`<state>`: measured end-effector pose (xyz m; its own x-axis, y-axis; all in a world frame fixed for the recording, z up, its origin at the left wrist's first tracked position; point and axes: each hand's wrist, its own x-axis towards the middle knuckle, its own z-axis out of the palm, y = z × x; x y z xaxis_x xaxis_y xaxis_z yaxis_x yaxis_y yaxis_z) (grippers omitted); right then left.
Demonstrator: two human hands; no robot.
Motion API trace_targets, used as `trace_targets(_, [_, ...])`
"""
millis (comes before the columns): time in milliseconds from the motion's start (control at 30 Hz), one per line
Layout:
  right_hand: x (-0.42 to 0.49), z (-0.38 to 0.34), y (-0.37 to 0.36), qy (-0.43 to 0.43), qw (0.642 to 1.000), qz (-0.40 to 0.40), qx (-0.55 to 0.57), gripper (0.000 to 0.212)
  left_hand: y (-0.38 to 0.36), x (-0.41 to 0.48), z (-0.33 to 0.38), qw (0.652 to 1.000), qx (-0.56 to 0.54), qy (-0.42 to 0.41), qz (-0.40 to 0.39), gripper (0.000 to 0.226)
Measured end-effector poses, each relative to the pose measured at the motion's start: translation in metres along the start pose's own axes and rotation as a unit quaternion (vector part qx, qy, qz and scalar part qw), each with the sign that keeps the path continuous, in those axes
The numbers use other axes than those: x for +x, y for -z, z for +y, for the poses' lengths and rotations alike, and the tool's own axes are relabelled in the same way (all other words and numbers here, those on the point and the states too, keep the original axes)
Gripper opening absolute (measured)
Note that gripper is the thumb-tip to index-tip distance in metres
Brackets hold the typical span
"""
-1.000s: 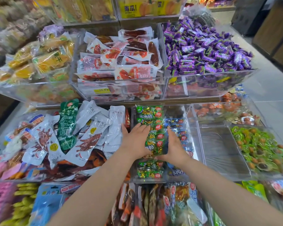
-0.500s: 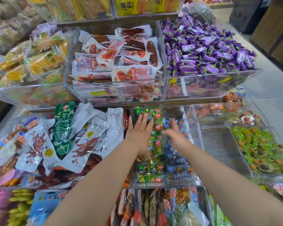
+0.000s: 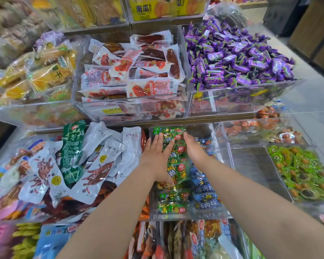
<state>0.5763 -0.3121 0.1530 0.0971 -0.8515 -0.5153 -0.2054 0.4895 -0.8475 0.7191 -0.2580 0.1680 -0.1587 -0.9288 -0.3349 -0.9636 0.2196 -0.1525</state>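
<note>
A column of green-wrapped snack packets (image 3: 173, 204) fills the left half of a clear acrylic bin (image 3: 187, 217) on the lower display tier; blue-wrapped packets (image 3: 206, 202) fill its right half. My left hand (image 3: 157, 157) lies flat with straight fingers along the left side of the green packets. On the column's right side my right hand (image 3: 194, 148) stands edge-on with straight fingers, touching the packets. The far end of the green column sits between both hands.
White and green pouches (image 3: 94, 157) are heaped left of the bin. An empty clear bin (image 3: 254, 165) sits to the right, then green-wrapped eggs (image 3: 303, 171). The upper tier holds sausage packs (image 3: 135, 75), purple candies (image 3: 236, 57) and yellow dried-fruit bags (image 3: 37, 71).
Both hands slid away from me along the green packet column, from its middle to its far end. The fingers stayed straight throughout.
</note>
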Motion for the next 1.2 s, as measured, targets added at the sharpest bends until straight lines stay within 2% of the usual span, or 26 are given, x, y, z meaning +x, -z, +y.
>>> trace_targets(100, [-0.005, -0.002, 0.006, -0.012, 0.999, 0.027, 0.014, 0.057, 0.003, -0.002, 0.001, 1.000, -0.006, 0.003, -0.009, 0.148])
trace_targets(233, [-0.025, 0.016, 0.026, 0.052, 0.992, 0.109, 0.022, 0.020, 0.008, -0.019, 0.005, 0.999, -0.047, 0.018, 0.014, 0.151])
trace_targets(333, [-0.047, 0.037, 0.038, 0.057, 0.984, 0.122, 0.114, 0.013, 0.014, -0.040, 0.011, 0.993, -0.096, 0.018, 0.065, 0.139])
trace_targets(433, [-0.078, 0.057, 0.052, 0.056, 0.971, 0.139, 0.184, 0.014, 0.027, -0.067, 0.028, 0.970, -0.167, 0.010, 0.177, 0.096])
trace_targets(533, [-0.115, 0.082, 0.066, 0.043, 0.965, 0.156, 0.205, 0.014, 0.035, -0.095, 0.057, 0.912, -0.242, -0.013, 0.330, 0.041])
trace_targets(600, [-0.139, 0.096, 0.075, 0.038, 0.958, 0.173, 0.227, 0.017, 0.034, -0.108, 0.081, 0.901, -0.278, -0.026, 0.333, 0.023])
trace_targets(733, [-0.191, 0.130, 0.099, 0.030, 0.926, 0.237, 0.292, 0.020, 0.020, -0.129, 0.148, 0.874, -0.446, -0.057, 0.184, 0.002])
trace_targets(767, [-0.205, 0.142, 0.107, 0.023, 0.919, 0.255, 0.300, 0.017, 0.014, -0.134, 0.167, 0.869, -0.468, -0.064, 0.149, 0.003])
trace_targets(900, [-0.264, 0.212, 0.138, -0.038, 0.895, 0.317, 0.310, 0.011, -0.017, -0.157, 0.242, 0.860, -0.502, -0.086, -0.037, 0.006])
trace_targets(1000, [-0.309, 0.273, 0.159, -0.116, 0.881, 0.329, 0.320, 0.014, -0.039, -0.179, 0.294, 0.827, -0.531, -0.048, -0.178, 0.010])
trace_targets(1133, [-0.378, 0.358, 0.182, -0.225, 0.833, 0.349, 0.366, 0.017, -0.075, -0.214, 0.357, 0.778, -0.523, 0.023, -0.348, 0.018])
trace_targets(1200, [-0.418, 0.398, 0.188, -0.271, 0.808, 0.361, 0.378, 0.021, -0.096, -0.230, 0.379, 0.776, -0.485, 0.039, -0.401, 0.015])
